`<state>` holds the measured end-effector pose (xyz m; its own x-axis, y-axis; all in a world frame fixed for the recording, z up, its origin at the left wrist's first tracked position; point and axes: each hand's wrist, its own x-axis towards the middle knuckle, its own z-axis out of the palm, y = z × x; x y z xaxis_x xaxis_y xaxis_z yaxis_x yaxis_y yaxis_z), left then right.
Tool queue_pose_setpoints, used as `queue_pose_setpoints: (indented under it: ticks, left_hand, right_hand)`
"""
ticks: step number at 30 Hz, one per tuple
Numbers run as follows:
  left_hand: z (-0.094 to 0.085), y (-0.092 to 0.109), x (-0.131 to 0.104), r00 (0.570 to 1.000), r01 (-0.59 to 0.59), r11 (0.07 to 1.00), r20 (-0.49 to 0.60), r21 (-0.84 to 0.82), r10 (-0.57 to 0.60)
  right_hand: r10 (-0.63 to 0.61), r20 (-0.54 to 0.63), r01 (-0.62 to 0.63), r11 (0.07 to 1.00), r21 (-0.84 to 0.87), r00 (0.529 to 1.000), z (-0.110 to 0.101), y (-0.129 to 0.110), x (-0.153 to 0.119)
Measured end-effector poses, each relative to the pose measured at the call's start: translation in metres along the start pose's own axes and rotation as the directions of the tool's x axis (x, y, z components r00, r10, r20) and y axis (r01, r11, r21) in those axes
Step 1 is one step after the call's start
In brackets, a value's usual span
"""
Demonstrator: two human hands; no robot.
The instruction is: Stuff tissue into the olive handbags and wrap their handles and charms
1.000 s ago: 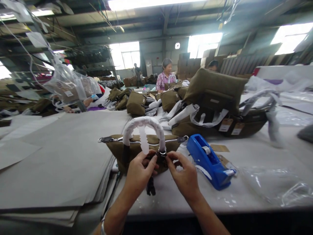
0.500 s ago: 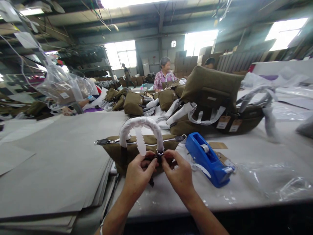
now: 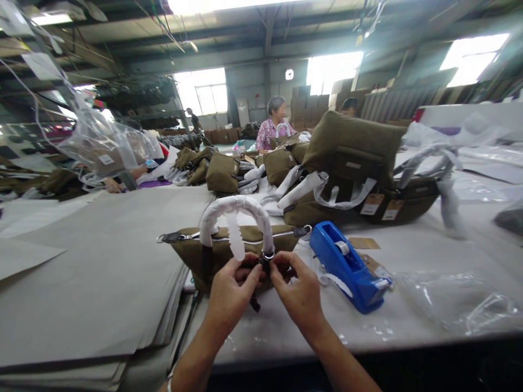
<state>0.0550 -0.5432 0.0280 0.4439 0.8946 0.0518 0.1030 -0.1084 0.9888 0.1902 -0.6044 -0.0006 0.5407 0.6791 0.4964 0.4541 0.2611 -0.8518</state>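
Both hands meet at the metal ring at the base of the olive handbag's wrapped handle: left hand and right hand, fingers pinching the strap hardware there. The handbag stands on the counter; a blue tape dispenser sits at 3 o'clock

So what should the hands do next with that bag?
Probably keep pinching and finish fitting the black clip at the wrapped handle's base: both the left hand and right hand meet there on the olive bag.
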Motion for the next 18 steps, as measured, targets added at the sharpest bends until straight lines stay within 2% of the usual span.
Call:
queue_pose_setpoints:
  ticks: [11,18]
  left_hand:
    - [0.0,-0.0016,-0.0018,1.0,-0.024,0.999,-0.01,0.02,0.025]
    - [-0.0004,0.0012,-0.0019,1.0,0.007,1.0,-0.012,0.006,-0.007]
  right_hand:
    - [-0.014,-0.018,0.014,1.0,-0.001,1.0,0.0005,-0.0004,0.0011]
    - [-0.006,-0.01,0.006,1.0,0.03,1.0,-0.0005,-0.0013,-0.0001]
